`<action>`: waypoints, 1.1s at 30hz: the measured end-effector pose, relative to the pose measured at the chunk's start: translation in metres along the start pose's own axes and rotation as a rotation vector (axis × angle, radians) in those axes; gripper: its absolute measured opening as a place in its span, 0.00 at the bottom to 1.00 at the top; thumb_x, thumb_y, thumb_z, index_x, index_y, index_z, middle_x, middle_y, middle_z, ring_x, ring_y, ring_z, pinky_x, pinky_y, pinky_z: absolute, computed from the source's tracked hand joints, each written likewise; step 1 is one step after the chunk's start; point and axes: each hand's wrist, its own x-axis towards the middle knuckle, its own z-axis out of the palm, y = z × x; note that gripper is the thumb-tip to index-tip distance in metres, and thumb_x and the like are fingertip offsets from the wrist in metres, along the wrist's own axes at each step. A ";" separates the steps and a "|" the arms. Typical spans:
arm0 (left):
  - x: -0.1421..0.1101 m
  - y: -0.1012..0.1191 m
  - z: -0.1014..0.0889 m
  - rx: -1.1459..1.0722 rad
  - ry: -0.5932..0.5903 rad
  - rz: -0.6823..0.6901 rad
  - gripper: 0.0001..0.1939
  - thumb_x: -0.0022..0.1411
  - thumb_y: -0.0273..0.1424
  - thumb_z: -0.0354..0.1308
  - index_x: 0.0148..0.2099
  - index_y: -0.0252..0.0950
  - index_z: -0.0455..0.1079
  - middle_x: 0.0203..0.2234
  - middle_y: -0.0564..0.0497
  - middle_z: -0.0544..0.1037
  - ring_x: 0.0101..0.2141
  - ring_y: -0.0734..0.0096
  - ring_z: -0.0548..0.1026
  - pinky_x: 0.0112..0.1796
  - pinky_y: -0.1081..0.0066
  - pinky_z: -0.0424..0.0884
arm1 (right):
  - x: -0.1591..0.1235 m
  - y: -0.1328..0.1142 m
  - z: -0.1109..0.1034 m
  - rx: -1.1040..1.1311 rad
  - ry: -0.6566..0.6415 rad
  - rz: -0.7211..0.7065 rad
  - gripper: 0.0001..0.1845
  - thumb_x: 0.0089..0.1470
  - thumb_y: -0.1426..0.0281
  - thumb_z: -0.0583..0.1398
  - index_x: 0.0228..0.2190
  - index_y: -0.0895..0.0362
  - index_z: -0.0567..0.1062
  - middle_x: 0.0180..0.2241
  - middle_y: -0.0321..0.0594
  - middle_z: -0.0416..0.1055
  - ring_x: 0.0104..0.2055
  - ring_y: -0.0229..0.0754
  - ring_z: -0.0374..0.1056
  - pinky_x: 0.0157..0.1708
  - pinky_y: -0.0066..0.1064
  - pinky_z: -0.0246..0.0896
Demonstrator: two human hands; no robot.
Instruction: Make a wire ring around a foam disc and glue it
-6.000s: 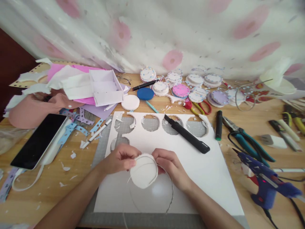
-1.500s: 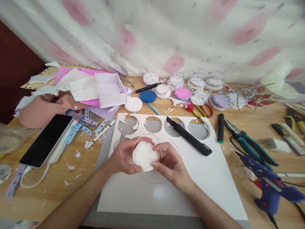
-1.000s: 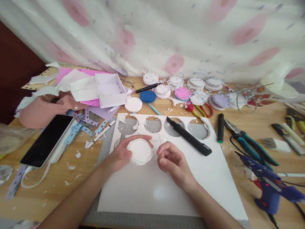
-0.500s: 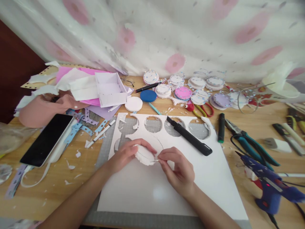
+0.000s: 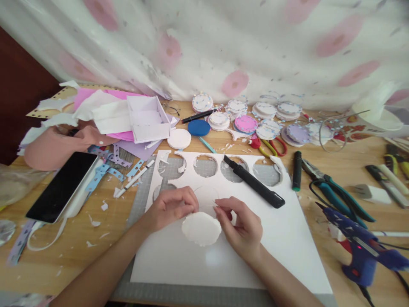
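A white foam-like disc [image 5: 201,229] with a ragged edge lies over the white board [image 5: 179,264], just below my fingertips. My left hand [image 5: 174,209] is closed in a pinch at the disc's upper left edge; what its fingertips grip is too small to make out. On the right, my right hand [image 5: 241,226] pinches what looks like a thin white strip [image 5: 211,206], faint against the board, beside the disc's upper right edge. A faint circle outline is drawn on the board behind the hands. Cut round holes line the board's far edge.
A black utility knife [image 5: 258,185] lies across the board. To the right are pliers [image 5: 338,192], a blue glue gun [image 5: 354,243] and a green-ended marker [image 5: 296,170]. A phone [image 5: 62,187] and paper scraps lie left. Several decorated discs [image 5: 246,124] stand behind.
The disc has moved down and turned its flat face up, out from under my left fingers. My left hand has shifted from gripping the disc to a pinch above it. The right hand stays nearly in place.
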 end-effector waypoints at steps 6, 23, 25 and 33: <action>0.002 0.007 0.000 0.106 -0.050 0.083 0.13 0.63 0.38 0.56 0.35 0.32 0.75 0.27 0.47 0.74 0.32 0.68 0.70 0.35 0.69 0.64 | 0.004 -0.001 -0.001 -0.077 -0.056 -0.149 0.15 0.54 0.83 0.59 0.41 0.55 0.71 0.22 0.34 0.67 0.22 0.34 0.59 0.20 0.27 0.56; -0.002 0.004 0.002 0.218 -0.018 0.035 0.12 0.65 0.33 0.55 0.32 0.32 0.70 0.25 0.49 0.72 0.27 0.74 0.68 0.31 0.73 0.62 | 0.004 -0.002 -0.002 -0.053 -0.109 -0.100 0.14 0.55 0.81 0.58 0.41 0.55 0.72 0.30 0.39 0.71 0.30 0.37 0.67 0.26 0.28 0.64; -0.003 0.004 0.001 0.225 -0.017 0.028 0.11 0.65 0.33 0.55 0.32 0.32 0.70 0.26 0.49 0.72 0.28 0.73 0.68 0.31 0.73 0.62 | 0.003 -0.001 -0.002 -0.052 -0.113 -0.100 0.14 0.55 0.81 0.57 0.41 0.55 0.72 0.30 0.40 0.71 0.31 0.38 0.68 0.27 0.28 0.64; -0.003 0.002 0.002 0.250 -0.037 0.024 0.11 0.65 0.33 0.54 0.32 0.32 0.71 0.26 0.48 0.73 0.28 0.73 0.68 0.31 0.73 0.63 | 0.007 -0.002 -0.004 0.016 -0.182 -0.063 0.12 0.57 0.82 0.53 0.37 0.56 0.70 0.30 0.40 0.68 0.32 0.39 0.65 0.29 0.30 0.63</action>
